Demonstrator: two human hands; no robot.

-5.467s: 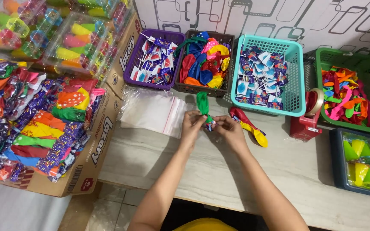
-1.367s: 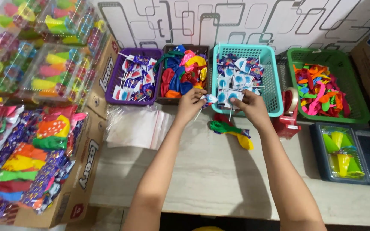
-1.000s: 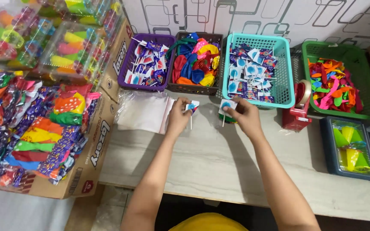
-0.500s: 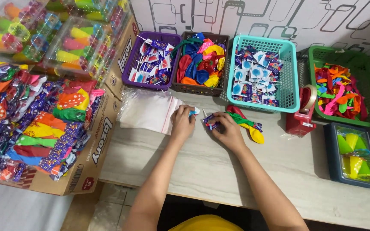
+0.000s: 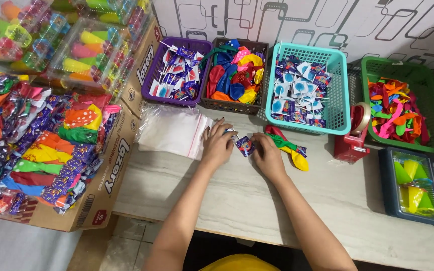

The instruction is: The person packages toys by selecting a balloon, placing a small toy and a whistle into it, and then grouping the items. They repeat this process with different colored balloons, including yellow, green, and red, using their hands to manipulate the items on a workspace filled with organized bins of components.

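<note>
The left hand (image 5: 217, 146) rests on the plastic bags (image 5: 174, 131), fingertips at a small wrapped sweet (image 5: 244, 145). The right hand (image 5: 267, 156) pinches its other edge; balloons (image 5: 287, 145) lie just beyond. The sweet is probably light, crinkly, best held by its wrapper edges.

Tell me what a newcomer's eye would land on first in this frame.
First, the two hands at the table's middle: the left hand and right hand meet over a small wrapped sweet, beside a stack of clear bags and some loose balloons. Behind them stands a bright row of baskets, the teal basket most vivid. At far left, cardboard boxes overflow with colourful packets.
</note>
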